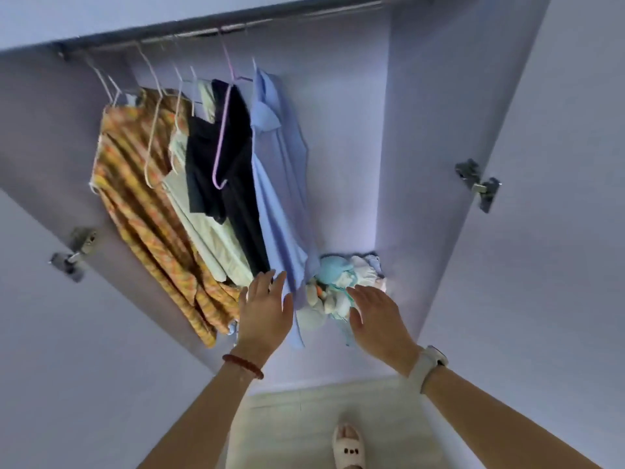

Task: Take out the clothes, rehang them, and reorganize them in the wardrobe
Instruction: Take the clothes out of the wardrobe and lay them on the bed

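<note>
Both hands reach in with fingers straight and hold nothing: the left hand at the blue shirt hem, the right hand just over the pile on the wardrobe floor. The clothes look light and limp, so they are best gathered in handfuls or lifted by the hangers.

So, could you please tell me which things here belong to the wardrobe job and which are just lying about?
Job:
orange plaid garment
pale green garment
black garment
blue shirt
hanging rail
pile of small clothes

Just about:
door hinges
slipper
</note>
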### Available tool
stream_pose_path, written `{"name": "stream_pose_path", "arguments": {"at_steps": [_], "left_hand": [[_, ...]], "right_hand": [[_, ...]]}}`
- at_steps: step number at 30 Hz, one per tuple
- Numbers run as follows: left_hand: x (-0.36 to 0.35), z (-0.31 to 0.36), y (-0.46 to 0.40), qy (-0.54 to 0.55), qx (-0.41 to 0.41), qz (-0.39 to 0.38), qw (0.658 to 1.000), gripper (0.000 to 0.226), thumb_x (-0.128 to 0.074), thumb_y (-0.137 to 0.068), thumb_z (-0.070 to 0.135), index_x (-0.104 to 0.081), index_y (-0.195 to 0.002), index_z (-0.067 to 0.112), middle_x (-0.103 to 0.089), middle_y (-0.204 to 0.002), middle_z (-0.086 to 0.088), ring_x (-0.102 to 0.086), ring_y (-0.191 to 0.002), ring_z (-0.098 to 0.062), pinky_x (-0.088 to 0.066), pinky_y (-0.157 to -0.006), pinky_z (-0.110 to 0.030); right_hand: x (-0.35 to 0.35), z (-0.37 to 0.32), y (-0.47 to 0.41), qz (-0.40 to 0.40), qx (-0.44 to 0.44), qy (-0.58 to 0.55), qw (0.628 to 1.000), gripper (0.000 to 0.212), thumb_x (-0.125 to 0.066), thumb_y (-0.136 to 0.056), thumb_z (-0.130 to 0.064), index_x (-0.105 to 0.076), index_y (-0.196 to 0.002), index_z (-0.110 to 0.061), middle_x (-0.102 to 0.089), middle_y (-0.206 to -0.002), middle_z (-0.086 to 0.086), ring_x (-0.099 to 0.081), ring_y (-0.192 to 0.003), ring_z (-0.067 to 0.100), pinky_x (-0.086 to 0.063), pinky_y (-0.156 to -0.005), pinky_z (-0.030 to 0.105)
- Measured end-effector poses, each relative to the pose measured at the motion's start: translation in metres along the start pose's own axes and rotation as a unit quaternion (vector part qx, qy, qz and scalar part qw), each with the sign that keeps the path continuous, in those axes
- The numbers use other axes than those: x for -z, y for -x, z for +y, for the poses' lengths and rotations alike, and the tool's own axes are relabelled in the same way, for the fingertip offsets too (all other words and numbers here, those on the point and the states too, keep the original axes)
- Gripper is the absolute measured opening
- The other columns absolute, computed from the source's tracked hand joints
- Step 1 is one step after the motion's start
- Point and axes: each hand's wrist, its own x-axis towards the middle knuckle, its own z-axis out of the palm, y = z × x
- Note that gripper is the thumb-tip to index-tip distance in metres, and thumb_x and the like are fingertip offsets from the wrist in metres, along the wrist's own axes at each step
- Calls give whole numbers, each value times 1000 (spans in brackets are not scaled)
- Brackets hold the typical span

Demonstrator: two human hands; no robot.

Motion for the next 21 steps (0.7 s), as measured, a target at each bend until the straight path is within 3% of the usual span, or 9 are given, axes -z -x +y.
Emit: {"name": "stream_pose_path", "arguments": {"at_steps": [6, 9, 15, 18, 21], "left_hand": [[69, -40, -105, 29, 17, 199, 979, 39, -56, -88, 14, -53, -127, 8, -49, -133, -14, -43, -125, -32, -35, -96, -48], [95, -51, -152, 5, 10, 265, 964, 39, -56, -86, 14, -54, -125, 8, -52, -130, -15, -46, -123, -33, -36, -95, -49], [104, -73, -208, -21, 50, 214, 975, 50, -44, -94, 27, -33, -142, 19, -31, -149, -6, -22, -139, -23, -15, -108, -45], [97, -81, -220, -26, 53, 197, 979, 52, -43, -94, 28, -30, -144, 19, -29, -150, -5, -20, -140, -23, -15, -109, -45], [89, -83, -226, -10, 44, 201, 979, 56, -49, -91, 24, -30, -143, 16, -36, -147, -6, -28, -138, -25, -24, -105, -49]], "right_hand": [[19, -52, -157, 42, 37, -118, 991, 28, -43, -91, -9, -57, -114, -3, -60, -111, 18, -53, -105, 35, -41, -90, 40], [40, -87, -227, 87, 46, -187, 977, 29, -45, -93, -14, -54, -116, 0, -59, -111, 20, -53, -106, 35, -40, -88, 37], [60, -151, -312, 107, 36, -249, 962, 70, -50, -90, -40, -19, -142, -7, -35, -142, 14, -37, -128, 29, -39, -95, 38], [61, -154, -330, 103, 32, -200, 974, 64, -48, -92, -29, -15, -143, -8, -34, -140, 15, -39, -124, 32, -41, -90, 39], [64, -144, -338, 120, 25, -169, 978, 49, -37, -95, -12, -21, -141, -6, -43, -134, 17, -51, -111, 35, -43, -81, 36]]}}
